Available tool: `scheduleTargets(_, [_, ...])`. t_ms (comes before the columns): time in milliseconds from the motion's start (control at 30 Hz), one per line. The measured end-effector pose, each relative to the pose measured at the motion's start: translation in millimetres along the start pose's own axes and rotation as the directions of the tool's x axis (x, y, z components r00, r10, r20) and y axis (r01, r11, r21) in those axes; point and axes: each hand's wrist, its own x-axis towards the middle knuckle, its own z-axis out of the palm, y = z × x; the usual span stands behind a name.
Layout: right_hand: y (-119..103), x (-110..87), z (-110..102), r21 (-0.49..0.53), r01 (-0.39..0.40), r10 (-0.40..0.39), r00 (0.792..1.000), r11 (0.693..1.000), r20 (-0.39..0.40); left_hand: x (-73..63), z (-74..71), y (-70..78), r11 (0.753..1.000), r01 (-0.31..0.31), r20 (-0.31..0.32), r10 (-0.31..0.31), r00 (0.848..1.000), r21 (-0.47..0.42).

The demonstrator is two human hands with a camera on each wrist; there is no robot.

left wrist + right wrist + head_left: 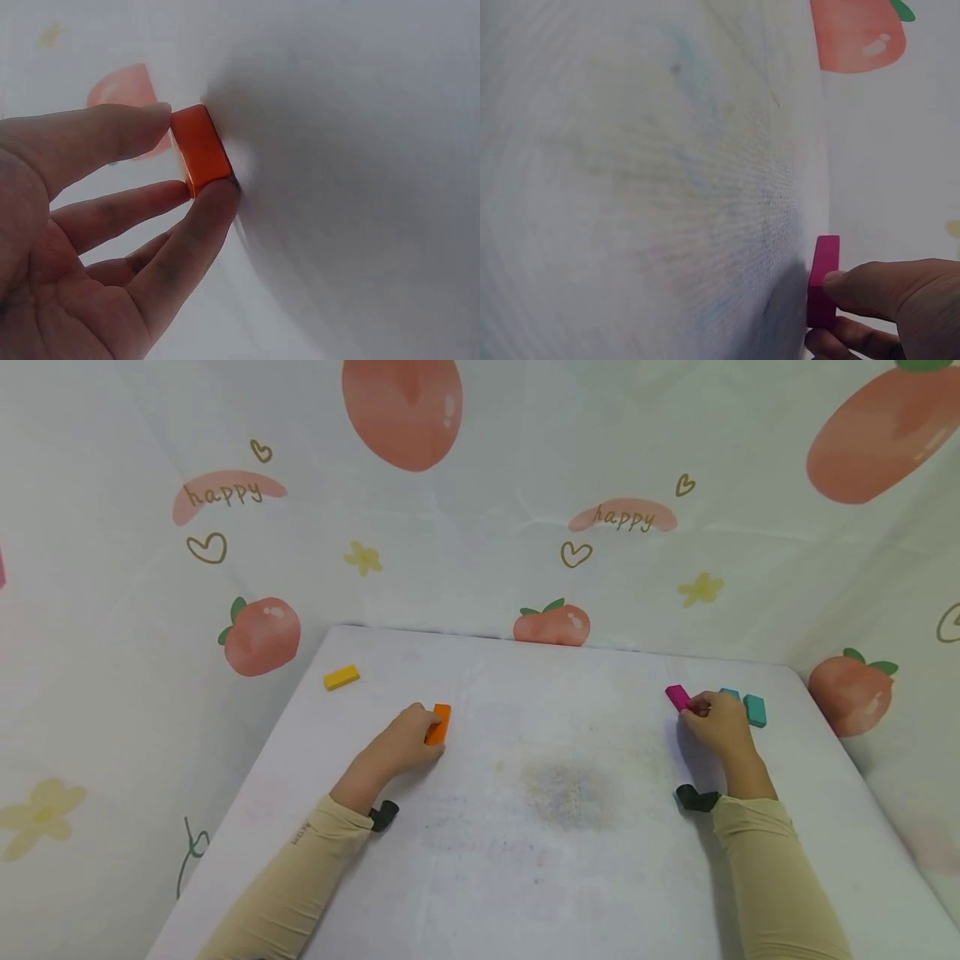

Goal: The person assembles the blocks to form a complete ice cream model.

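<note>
An orange block point(439, 724) is pinched between the thumb and fingers of my left hand point(405, 742), left of the table's middle. In the left wrist view the same orange block point(200, 146) shows its end between thumb and fingertips, close to the white surface. Over at the right, my right hand point(722, 722) pinches a magenta block point(677, 697) near its closer end. The right wrist view shows the thumb on one side of the magenta block point(824, 277) and fingers beneath it. Just behind the right hand are a blue block point(729, 693), partly hidden, and a teal block point(755, 711).
A yellow block point(342, 677) lies by the far left corner of the white table point(480, 877). A dark smudge point(570, 789) marks the tabletop near its middle. Printed cloth point(480, 543) hangs along the back and both sides.
</note>
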Motion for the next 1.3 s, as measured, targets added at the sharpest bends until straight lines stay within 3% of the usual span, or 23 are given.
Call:
scheduleTargets(533, [-4.5, -1.9, -0.3, 0.017, -0.006, 0.005, 1.000, 1.000, 0.015, -4.0, 12.1, 23.4, 0.999, -0.050, 0.020, 0.050, 0.999, 0.005])
scheduleTargets(1300, [-7.3, -2.2, -0.3, 0.010, 0.017, -0.017, 1.000, 1.000, 0.021, -13.5, 36.6, 62.1, 0.991, -0.117, 0.057, 0.121, 0.991, -0.064])
